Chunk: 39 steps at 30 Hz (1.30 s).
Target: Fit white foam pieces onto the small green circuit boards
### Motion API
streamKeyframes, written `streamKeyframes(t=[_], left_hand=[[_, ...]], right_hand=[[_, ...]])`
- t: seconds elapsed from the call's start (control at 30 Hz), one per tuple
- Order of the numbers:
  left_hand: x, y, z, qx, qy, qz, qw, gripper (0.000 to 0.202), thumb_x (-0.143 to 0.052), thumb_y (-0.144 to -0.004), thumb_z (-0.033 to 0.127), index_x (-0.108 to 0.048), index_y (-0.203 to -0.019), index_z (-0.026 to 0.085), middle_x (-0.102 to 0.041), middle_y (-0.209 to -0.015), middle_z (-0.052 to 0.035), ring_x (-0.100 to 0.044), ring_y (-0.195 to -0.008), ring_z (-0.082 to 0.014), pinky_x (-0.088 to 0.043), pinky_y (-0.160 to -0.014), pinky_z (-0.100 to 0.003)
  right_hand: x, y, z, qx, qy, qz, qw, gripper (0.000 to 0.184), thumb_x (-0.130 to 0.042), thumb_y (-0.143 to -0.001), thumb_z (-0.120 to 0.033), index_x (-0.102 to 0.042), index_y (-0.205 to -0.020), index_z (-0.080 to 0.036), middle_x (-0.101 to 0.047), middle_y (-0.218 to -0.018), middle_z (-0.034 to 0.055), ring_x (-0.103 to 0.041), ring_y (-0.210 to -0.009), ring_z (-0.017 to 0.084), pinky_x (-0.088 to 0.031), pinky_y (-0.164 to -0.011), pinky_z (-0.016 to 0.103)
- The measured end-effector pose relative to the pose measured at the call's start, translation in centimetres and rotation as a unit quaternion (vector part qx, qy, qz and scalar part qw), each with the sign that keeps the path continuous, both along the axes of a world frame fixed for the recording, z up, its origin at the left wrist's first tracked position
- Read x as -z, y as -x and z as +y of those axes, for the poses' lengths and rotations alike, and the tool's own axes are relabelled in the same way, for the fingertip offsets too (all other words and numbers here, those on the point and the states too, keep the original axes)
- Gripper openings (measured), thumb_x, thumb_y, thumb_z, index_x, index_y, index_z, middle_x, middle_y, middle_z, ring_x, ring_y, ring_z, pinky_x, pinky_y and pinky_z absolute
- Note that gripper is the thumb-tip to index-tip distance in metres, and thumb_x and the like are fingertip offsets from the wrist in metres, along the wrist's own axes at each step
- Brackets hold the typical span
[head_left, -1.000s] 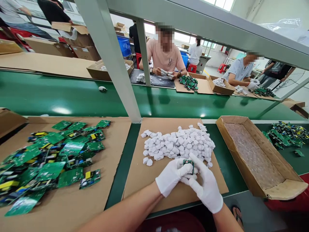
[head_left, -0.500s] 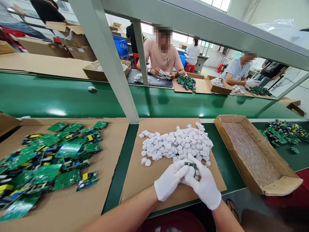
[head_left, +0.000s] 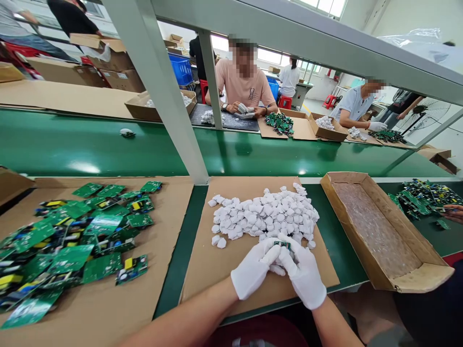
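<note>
Both my hands wear white gloves and meet over the near edge of a brown cardboard sheet point(head_left: 217, 270). My left hand point(head_left: 253, 270) and my right hand point(head_left: 304, 277) are closed together on a small green circuit board point(head_left: 282, 244), which peeks out between the fingers along with a white piece. Just beyond them lies a heap of small white plastic pieces point(head_left: 264, 214). A large pile of green circuit boards point(head_left: 75, 236) covers the cardboard at my left.
An open cardboard box point(head_left: 383, 231) lined with clear film stands at my right, more boards point(head_left: 423, 197) beyond it. A green conveyor belt point(head_left: 108, 149) carries a small white item point(head_left: 126, 132). Grey frame posts point(head_left: 170, 91) rise ahead. Other people work across the belt.
My hands have drawn slightly closer together around the board. The white item on the belt has travelled left. Another person's hand has appeared at the far right edge.
</note>
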<state>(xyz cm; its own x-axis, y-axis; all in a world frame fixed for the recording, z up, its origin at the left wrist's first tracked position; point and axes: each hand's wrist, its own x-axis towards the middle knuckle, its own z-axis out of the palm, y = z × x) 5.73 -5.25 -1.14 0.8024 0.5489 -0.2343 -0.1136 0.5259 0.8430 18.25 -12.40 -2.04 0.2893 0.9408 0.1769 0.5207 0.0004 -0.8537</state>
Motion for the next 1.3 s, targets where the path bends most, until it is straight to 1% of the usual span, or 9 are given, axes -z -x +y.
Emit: streamKeyframes(t=[0.1,0.2,0.37,0.5,0.6,0.83,1.03,1.17,1.3], left_hand=[[0.3,0.0,0.2,0.020,0.016,-0.014,1.000,0.037,-0.058,-0.078,0.047,-0.061,-0.093,0.013,-0.063,-0.079,-0.0072,-0.059,-0.070,-0.0152,-0.050,-0.066,-0.029],[0.7,0.0,0.4,0.050,0.086,-0.057,0.993,0.042,-0.055,-0.079,0.049,-0.061,-0.100,0.013,-0.064,-0.085,-0.0096,-0.062,-0.071,-0.0163,-0.050,-0.064,-0.029],[1.0,0.1,0.7,0.101,0.154,-0.091,0.979,0.028,-0.062,-0.078,0.038,-0.060,-0.092,0.013,-0.064,-0.083,-0.0083,-0.067,-0.073,-0.0180,-0.051,-0.061,-0.024],[1.1,0.2,0.6,0.080,0.175,-0.099,0.976,0.025,-0.065,-0.076,0.034,-0.059,-0.093,0.016,-0.062,-0.083,-0.0045,-0.068,-0.071,-0.0160,-0.051,-0.057,-0.020],[1.2,0.2,0.3,0.077,0.186,-0.109,0.973,0.030,-0.066,-0.076,0.034,-0.058,-0.100,0.018,-0.063,-0.084,-0.0047,-0.067,-0.070,-0.0151,-0.052,-0.057,-0.020],[1.6,0.4,0.3,0.071,0.191,-0.116,0.972,0.027,-0.069,-0.072,0.033,-0.060,-0.089,0.015,-0.062,-0.076,-0.0028,-0.063,-0.060,-0.0112,-0.051,-0.054,-0.020],[0.9,0.5,0.9,0.093,0.163,-0.101,0.977,0.026,-0.064,-0.077,0.034,-0.061,-0.093,0.014,-0.061,-0.083,-0.0062,-0.066,-0.072,-0.0166,-0.051,-0.059,-0.020],[0.9,0.3,1.0,0.096,0.147,-0.091,0.980,0.029,-0.058,-0.080,0.039,-0.062,-0.088,0.011,-0.064,-0.081,-0.0086,-0.065,-0.071,-0.0153,-0.051,-0.063,-0.023],[1.2,-0.2,0.9,0.063,0.094,-0.020,0.993,0.024,-0.064,-0.076,0.035,-0.060,-0.079,0.011,-0.063,-0.070,-0.0046,-0.060,-0.059,-0.0103,-0.050,-0.061,-0.023]], right_hand=[[-0.2,-0.2,-0.1,-0.040,0.008,0.041,0.998,0.039,-0.048,-0.090,-0.036,-0.052,-0.127,-0.024,-0.063,-0.118,0.0054,-0.060,-0.107,0.022,-0.053,-0.086,0.034],[-0.2,-0.4,-0.4,-0.015,0.025,0.012,1.000,0.047,-0.052,-0.087,-0.040,-0.047,-0.131,-0.023,-0.067,-0.110,0.0061,-0.062,-0.102,0.023,-0.055,-0.082,0.035],[-0.5,-0.4,-0.6,-0.013,0.039,0.091,0.995,0.042,-0.044,-0.091,-0.041,-0.049,-0.129,-0.025,-0.060,-0.122,0.0037,-0.053,-0.116,0.022,-0.046,-0.096,0.036],[-1.0,-0.2,-0.5,-0.009,0.066,0.096,0.993,0.041,-0.041,-0.092,-0.043,-0.050,-0.128,-0.025,-0.055,-0.128,0.0032,-0.048,-0.121,0.022,-0.038,-0.103,0.039],[-1.1,-0.2,-0.4,-0.009,0.070,0.058,0.996,0.043,-0.043,-0.091,-0.044,-0.049,-0.129,-0.026,-0.058,-0.126,0.0035,-0.050,-0.118,0.022,-0.041,-0.101,0.038],[-0.5,-0.2,-0.5,-0.019,0.056,0.006,0.998,0.049,-0.048,-0.087,-0.047,-0.048,-0.130,-0.023,-0.060,-0.122,0.0066,-0.053,-0.114,0.025,-0.041,-0.099,0.040],[-0.8,-0.3,-1.0,-0.040,0.060,0.155,0.985,0.057,-0.037,-0.090,-0.053,-0.033,-0.139,-0.024,-0.039,-0.142,0.0039,-0.033,-0.132,0.022,-0.027,-0.109,0.040],[-0.5,0.1,-0.7,-0.010,0.097,0.136,0.986,0.054,-0.048,-0.087,-0.048,-0.041,-0.134,-0.024,-0.051,-0.132,0.0049,-0.044,-0.123,0.022,-0.034,-0.105,0.036],[0.7,0.4,-0.6,-0.008,0.090,0.100,0.991,0.048,-0.049,-0.087,-0.045,-0.048,-0.129,-0.022,-0.058,-0.124,0.0060,-0.055,-0.111,0.022,-0.042,-0.098,0.034]])
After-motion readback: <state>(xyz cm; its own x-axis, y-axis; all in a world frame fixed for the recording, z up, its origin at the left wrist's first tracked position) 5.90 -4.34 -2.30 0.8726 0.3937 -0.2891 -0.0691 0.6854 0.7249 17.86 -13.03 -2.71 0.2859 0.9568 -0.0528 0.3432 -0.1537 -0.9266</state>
